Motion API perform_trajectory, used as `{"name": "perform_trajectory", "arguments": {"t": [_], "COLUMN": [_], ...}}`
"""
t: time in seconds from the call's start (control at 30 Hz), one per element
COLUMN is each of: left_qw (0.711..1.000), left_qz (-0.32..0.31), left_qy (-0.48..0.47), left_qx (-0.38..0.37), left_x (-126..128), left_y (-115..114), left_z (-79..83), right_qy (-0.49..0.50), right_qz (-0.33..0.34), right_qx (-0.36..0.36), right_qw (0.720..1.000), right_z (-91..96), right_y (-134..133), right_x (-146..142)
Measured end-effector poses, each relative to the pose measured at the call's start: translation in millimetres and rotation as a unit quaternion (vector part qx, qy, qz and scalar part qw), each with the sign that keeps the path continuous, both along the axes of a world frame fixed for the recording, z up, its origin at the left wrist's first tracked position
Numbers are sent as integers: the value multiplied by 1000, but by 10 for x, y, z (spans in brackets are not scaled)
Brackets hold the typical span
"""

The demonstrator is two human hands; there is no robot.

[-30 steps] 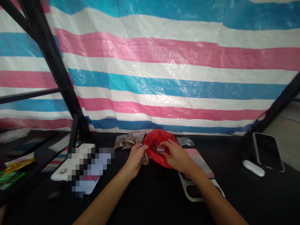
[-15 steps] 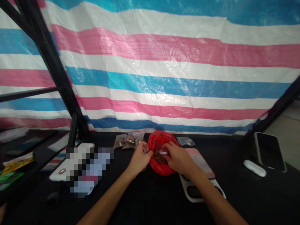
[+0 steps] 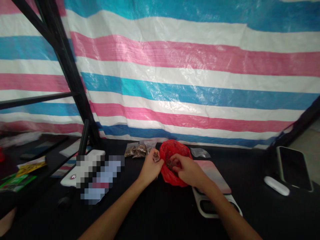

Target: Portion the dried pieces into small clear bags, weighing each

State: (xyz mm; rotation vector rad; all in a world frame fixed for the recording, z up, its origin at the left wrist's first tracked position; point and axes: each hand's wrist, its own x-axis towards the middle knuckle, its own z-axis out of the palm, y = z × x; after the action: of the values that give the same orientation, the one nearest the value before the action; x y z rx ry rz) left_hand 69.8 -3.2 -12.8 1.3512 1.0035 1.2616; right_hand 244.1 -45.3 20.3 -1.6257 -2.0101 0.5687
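A red plastic bag (image 3: pixel 178 146) stands open on the black table, with brown bits partly showing inside it. My left hand (image 3: pixel 149 169) is at its left rim, fingers closed round a small clear plastic bag (image 3: pixel 156 157) that has something brown in it. The fingers of my right hand (image 3: pixel 187 168) reach into the red bag and are pinched together. What they hold, if anything, is hidden among the shadows and bits. Behind my left hand lie small clear bags of brown pieces (image 3: pixel 139 151). Just beyond the red bag rests a flat clear plastic bag (image 3: pixel 200 153).
A scale (image 3: pixel 212 175) with a pinkish top sits under my right forearm. Further right are a white oval case (image 3: pixel 276 186) and a phone (image 3: pixel 295 168). Left, a white device (image 3: pixel 95 156) lies near a black post (image 3: pixel 83 136). Striped sheeting (image 3: pixel 175 76) hangs behind.
My right hand has dipped deeper into the red bag, and the shiny clear item by its fingers no longer shows. My left hand stays at the rim. The whole view has shifted slightly.
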Motion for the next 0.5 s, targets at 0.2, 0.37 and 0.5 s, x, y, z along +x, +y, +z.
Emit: {"name": "perform_trajectory", "arguments": {"t": [0.2,0.37,0.5], "left_qw": [983,983,992], "left_qz": [3,-18,-27], "left_qy": [102,100,42], "left_qx": [150,151,114], "left_x": [9,58,98], "left_y": [-66,-129,-154], "left_z": [-23,-73,-63], "right_qy": [118,108,50], "right_qz": [-7,79,97], "right_qx": [115,207,225], "right_qw": [986,969,968], "right_z": [-28,77,122], "right_y": [104,23,-62], "right_x": [48,-51,-127]}}
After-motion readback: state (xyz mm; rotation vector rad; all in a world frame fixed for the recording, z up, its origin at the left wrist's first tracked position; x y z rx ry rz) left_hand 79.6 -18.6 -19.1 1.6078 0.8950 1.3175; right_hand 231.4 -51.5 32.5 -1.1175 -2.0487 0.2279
